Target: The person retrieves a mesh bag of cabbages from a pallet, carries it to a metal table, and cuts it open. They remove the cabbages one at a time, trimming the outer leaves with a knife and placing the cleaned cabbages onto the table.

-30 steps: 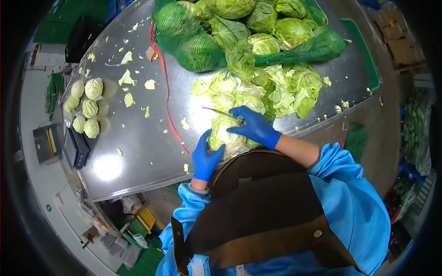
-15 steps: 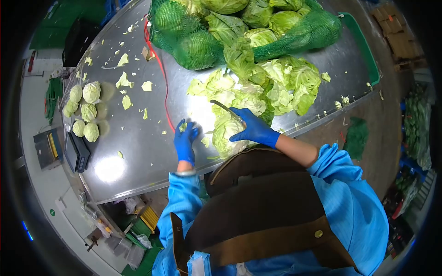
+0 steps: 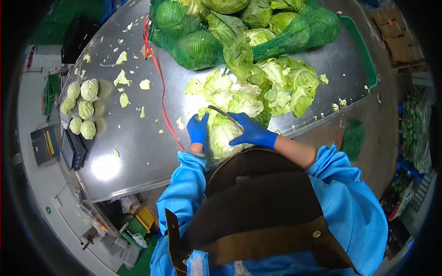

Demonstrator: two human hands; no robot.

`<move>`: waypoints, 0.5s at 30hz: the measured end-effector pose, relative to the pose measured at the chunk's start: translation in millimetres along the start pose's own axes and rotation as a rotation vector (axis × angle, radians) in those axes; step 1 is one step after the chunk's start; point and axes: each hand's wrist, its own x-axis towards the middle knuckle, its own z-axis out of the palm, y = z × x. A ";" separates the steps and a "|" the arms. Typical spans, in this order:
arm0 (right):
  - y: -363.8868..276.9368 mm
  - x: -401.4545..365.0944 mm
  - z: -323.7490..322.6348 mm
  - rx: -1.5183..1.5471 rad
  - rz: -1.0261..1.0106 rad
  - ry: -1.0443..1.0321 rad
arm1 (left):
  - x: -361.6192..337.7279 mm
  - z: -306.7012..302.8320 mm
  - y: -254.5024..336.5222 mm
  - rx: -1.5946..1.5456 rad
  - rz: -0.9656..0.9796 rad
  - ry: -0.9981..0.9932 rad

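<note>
left hand [image 3: 198, 130] flat against cabbage [image 3: 224, 138] at near edge of table [image 3: 138, 147] | right hand [image 3: 252, 131] closed round knife [image 3: 222, 113], blade across the head | i'd flag: blade skidding off slick leaves into left fingers, or head rolling

Bright overhead light — white glare patch on the steel table [image 3: 138, 106] — heavy fisheye bend, black vignetted edges.
</note>
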 end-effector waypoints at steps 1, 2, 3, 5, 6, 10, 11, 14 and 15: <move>4.5 1.7 1.8 0.004 0.001 -0.004 | 2.1 1.8 -3.2 -0.081 -0.014 0.036; 15.7 2.1 3.6 -0.082 -0.110 0.070 | -1.5 2.0 -1.5 -0.160 -0.030 0.069; 14.7 1.3 -1.1 0.011 -0.020 0.032 | -9.0 -1.3 3.3 -0.236 -0.052 0.098; 13.4 3.2 -11.0 0.199 0.155 -0.049 | -34.5 -20.3 26.4 -0.386 -0.169 0.067; 15.7 4.4 -10.1 0.283 0.157 -0.016 | -54.0 -29.2 52.2 -0.428 -0.289 0.073; 12.5 25.6 -12.2 0.395 0.285 -0.017 | -103.7 -17.6 44.6 -0.409 -0.372 -0.249; 27.2 34.8 -5.9 0.377 0.234 0.013 | -110.0 -6.7 34.4 -0.237 -0.174 -0.227; 29.8 47.1 -2.9 0.040 0.071 0.199 | -92.8 -12.3 43.8 -0.453 -0.273 -0.223; 15.9 39.4 -2.7 0.051 0.057 0.249 | -87.1 -16.7 43.8 -0.490 -0.294 -0.221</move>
